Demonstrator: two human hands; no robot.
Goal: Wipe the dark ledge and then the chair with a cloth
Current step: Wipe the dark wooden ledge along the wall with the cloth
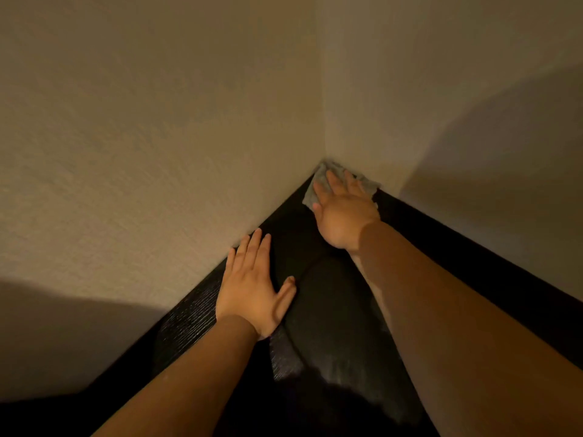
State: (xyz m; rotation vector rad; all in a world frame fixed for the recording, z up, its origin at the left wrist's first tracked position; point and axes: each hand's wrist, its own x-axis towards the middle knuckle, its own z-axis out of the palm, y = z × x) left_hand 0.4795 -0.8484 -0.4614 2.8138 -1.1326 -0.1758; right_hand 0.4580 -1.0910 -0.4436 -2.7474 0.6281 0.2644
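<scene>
Head view: I am observing the right hand (344, 212) pressing a grey cloth (310, 192) flat into the corner where two walls are meeting. Its fingers are lying straight on top of the cloth. The cloth is sitting on the dark ledge (457, 257), tucked against both walls. The left hand (252, 288) is resting palm-down on the ledge nearer the camera, fingers straight and close together, thumb spread, fingertips reaching the foot of the left wall (142, 137). It is holding nothing. The right wall (489, 121) is carrying a broad shadow. Both forearms are crossing the lower frame and hiding much of the ledge.
</scene>
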